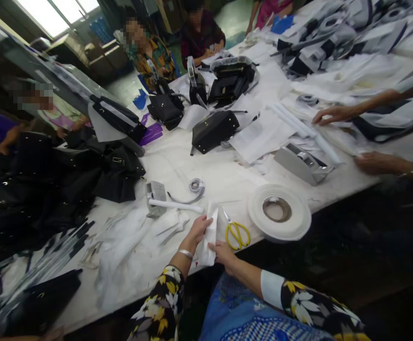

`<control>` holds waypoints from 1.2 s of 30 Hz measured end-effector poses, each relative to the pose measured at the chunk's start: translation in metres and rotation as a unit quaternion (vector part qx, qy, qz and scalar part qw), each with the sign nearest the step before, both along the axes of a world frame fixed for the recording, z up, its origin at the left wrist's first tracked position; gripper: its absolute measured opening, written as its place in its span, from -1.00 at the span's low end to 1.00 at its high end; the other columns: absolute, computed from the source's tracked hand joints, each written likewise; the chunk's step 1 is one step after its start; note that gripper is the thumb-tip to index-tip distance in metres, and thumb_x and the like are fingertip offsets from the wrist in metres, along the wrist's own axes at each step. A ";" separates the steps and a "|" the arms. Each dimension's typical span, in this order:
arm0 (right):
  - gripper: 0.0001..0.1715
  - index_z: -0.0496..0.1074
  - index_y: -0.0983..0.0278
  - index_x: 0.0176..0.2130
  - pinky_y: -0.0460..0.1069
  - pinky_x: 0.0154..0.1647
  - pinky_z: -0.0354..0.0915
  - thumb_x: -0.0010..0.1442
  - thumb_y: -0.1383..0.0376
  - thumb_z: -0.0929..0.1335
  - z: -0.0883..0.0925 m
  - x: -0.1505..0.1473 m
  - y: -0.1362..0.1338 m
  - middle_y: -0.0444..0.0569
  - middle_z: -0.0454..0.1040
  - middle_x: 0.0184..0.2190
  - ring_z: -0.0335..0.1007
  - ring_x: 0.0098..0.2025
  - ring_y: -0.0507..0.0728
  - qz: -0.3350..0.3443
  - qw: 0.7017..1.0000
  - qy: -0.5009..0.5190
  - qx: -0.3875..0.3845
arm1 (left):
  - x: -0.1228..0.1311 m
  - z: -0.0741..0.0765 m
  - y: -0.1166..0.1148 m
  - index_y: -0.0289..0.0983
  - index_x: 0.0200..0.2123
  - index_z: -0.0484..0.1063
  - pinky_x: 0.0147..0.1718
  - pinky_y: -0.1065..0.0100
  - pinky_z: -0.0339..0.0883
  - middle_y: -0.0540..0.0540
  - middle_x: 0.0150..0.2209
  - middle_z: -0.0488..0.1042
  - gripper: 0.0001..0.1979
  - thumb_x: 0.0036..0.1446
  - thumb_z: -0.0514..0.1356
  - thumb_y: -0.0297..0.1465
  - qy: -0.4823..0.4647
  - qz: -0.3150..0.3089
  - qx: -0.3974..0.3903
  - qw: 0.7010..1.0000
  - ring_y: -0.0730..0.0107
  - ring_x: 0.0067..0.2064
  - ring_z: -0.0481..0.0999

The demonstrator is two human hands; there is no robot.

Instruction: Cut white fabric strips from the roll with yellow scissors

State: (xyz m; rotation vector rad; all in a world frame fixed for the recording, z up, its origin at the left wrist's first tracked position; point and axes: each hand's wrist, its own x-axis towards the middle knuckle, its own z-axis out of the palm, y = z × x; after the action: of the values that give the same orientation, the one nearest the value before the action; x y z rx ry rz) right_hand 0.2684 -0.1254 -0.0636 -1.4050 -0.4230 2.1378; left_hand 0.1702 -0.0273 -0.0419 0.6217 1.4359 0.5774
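Observation:
At the table's near edge, my left hand (198, 229) and my right hand (224, 255) both grip a folded white strip (211, 232). The left fingers close on its left side, while the right thumb and fingers pinch it lower down. Whether the strip is paper or thin foam, I cannot tell. Just right of it lie scissors (238, 235) with yellow handles, blades pointing away from me. Beyond my left hand, a white rod-like roll (176, 205) rests by a grey tape dispenser (155, 196). A coiled grey strap (196, 185) lies behind them.
A large white roll (256, 213) overhangs the table edge at right. Another tape dispenser (300, 163) stands near a co-worker's hands (337, 114). Black handbags (215, 130) sit farther back, and a dark pile of bags (50, 175) fills the left. More people work around the table.

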 end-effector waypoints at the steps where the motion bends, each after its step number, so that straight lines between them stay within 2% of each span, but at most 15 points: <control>1: -0.63 0.43 0.37 -0.25 -0.06 -0.44 0.40 0.15 0.10 0.36 -0.004 -0.006 -0.001 0.03 0.54 -0.42 0.50 -0.43 0.10 0.017 0.999 -0.030 -0.014 | -0.005 -0.005 0.000 -0.41 -0.23 0.48 -0.49 0.46 0.24 -0.08 -0.46 0.52 -0.67 -0.09 0.32 -0.36 0.017 -0.018 -0.003 1.000 0.43 -0.47 0.42; 6: -0.69 0.43 0.35 -0.39 -0.07 -0.48 0.37 0.18 0.13 0.34 -0.020 -0.017 0.009 0.02 0.53 -0.47 0.46 -0.49 0.08 0.101 0.983 -0.156 -0.010 | -0.014 -0.024 0.004 -0.37 -0.20 0.49 -0.30 0.38 0.32 -0.12 -0.32 0.56 -0.76 0.02 0.20 -0.44 0.147 -0.096 0.089 0.980 0.33 -0.30 0.50; 9: -0.62 0.40 0.33 -0.52 -0.06 -0.47 0.34 0.15 0.10 0.36 -0.021 -0.013 0.016 -0.01 0.47 -0.60 0.43 -0.53 0.09 0.167 0.964 -0.207 0.014 | -0.012 -0.029 0.007 -0.34 -0.16 0.50 -0.11 0.28 0.30 -0.18 -0.18 0.55 -0.75 0.07 0.17 -0.43 0.300 -0.177 0.151 0.925 0.21 -0.13 0.50; 11: -0.56 0.36 0.31 -0.60 -0.05 -0.39 0.32 0.12 0.07 0.38 -0.014 -0.002 0.018 0.01 0.45 -0.63 0.44 -0.47 0.12 0.195 0.951 -0.236 0.039 | -0.011 -0.030 0.007 -0.34 -0.09 0.48 0.00 0.24 0.24 -0.24 -0.08 0.51 -0.71 0.10 0.15 -0.42 0.383 -0.211 0.172 0.883 0.15 -0.02 0.45; 12: -0.53 0.35 0.31 -0.62 -0.05 -0.34 0.31 0.13 0.06 0.38 -0.009 0.006 0.018 0.02 0.45 -0.61 0.44 -0.43 0.13 0.206 0.939 -0.266 0.070 | -0.010 -0.029 0.007 -0.34 -0.05 0.45 0.03 0.24 0.22 -0.26 -0.04 0.49 -0.68 0.12 0.14 -0.42 0.405 -0.218 0.175 0.870 0.14 0.02 0.43; 14: -0.55 0.36 0.30 -0.58 -0.04 -0.26 0.27 0.18 0.07 0.34 0.003 0.028 0.016 0.03 0.47 -0.54 0.42 -0.34 0.14 0.218 0.893 -0.356 0.169 | -0.007 -0.027 0.006 -0.31 0.05 0.38 0.04 0.24 0.22 -0.26 0.02 0.45 -0.62 0.14 0.12 -0.41 0.420 -0.220 0.173 0.863 0.15 0.06 0.41; 17: -0.74 0.43 0.29 -0.33 -0.03 -0.20 0.24 0.27 0.18 0.28 0.016 0.066 0.013 0.01 0.48 -0.36 0.39 -0.27 0.13 0.196 0.787 -0.502 0.299 | -0.004 -0.023 0.003 -0.25 0.15 0.26 0.02 0.24 0.23 -0.23 0.05 0.42 -0.53 0.15 0.11 -0.41 0.435 -0.215 0.183 0.855 0.17 0.07 0.39; 19: -0.82 0.41 0.29 -0.16 -0.03 -0.14 0.24 0.25 0.26 0.31 0.018 0.085 0.010 0.04 0.46 -0.22 0.37 -0.17 0.15 0.176 0.740 -0.572 0.306 | -0.002 -0.021 -0.001 -0.26 0.19 0.21 0.03 0.22 0.23 -0.25 0.03 0.41 -0.50 0.16 0.11 -0.40 0.457 -0.215 0.206 0.838 0.15 0.07 0.38; 22: -0.65 0.37 0.27 -0.03 0.01 -0.06 0.25 0.17 0.30 0.39 0.012 0.093 0.008 0.07 0.41 -0.13 0.33 -0.08 0.20 0.199 0.696 -0.635 0.270 | -0.003 -0.024 -0.008 -0.32 0.21 0.17 0.04 0.17 0.23 -0.29 0.01 0.40 -0.49 0.18 0.09 -0.38 0.483 -0.210 0.251 0.812 0.11 0.06 0.37; 25: -0.49 0.33 0.22 0.05 0.03 -0.08 0.28 0.11 0.30 0.44 0.001 0.088 0.013 0.04 0.40 -0.12 0.35 -0.08 0.21 0.218 0.687 -0.647 0.248 | -0.007 -0.035 -0.008 -0.34 0.23 0.14 0.00 0.14 0.27 -0.29 -0.04 0.41 -0.49 0.24 0.03 -0.31 0.488 -0.210 0.282 0.799 0.09 0.02 0.40; 28: -0.42 0.31 0.20 0.08 0.01 -0.16 0.32 0.08 0.27 0.47 -0.007 0.081 0.020 0.05 0.42 -0.13 0.39 -0.11 0.22 0.224 0.696 -0.647 0.216 | -0.011 -0.046 -0.004 -0.33 0.22 0.15 -0.04 0.13 0.31 -0.29 -0.03 0.41 -0.49 0.26 0.00 -0.25 0.482 -0.214 0.306 0.793 0.09 -0.01 0.43; 32: -0.18 0.23 0.18 0.17 0.05 -0.19 0.36 -0.03 0.22 0.53 -0.011 0.074 0.024 0.13 0.42 -0.08 0.42 -0.09 0.28 0.253 0.707 -0.632 0.194 | -0.018 -0.053 -0.003 -0.33 0.19 0.19 -0.04 0.14 0.34 -0.28 -0.03 0.43 -0.49 0.25 -0.02 -0.22 0.458 -0.210 0.331 0.798 0.10 -0.04 0.47; 36: -0.20 0.25 0.26 0.15 0.06 -0.18 0.38 -0.06 0.40 0.51 -0.011 0.069 0.028 0.17 0.47 -0.09 0.46 -0.10 0.29 0.272 0.712 -0.617 0.197 | -0.024 -0.058 0.001 -0.33 0.15 0.26 -0.04 0.13 0.36 -0.29 -0.02 0.45 -0.48 0.20 0.01 -0.19 0.433 -0.207 0.342 0.808 0.08 -0.03 0.49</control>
State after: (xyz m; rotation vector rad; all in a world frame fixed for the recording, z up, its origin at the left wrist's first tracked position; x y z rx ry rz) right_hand 0.3370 -0.0971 -0.0748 -2.4295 -1.8324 0.9100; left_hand 0.1460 -0.0263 -0.1004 1.9188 1.8246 0.4592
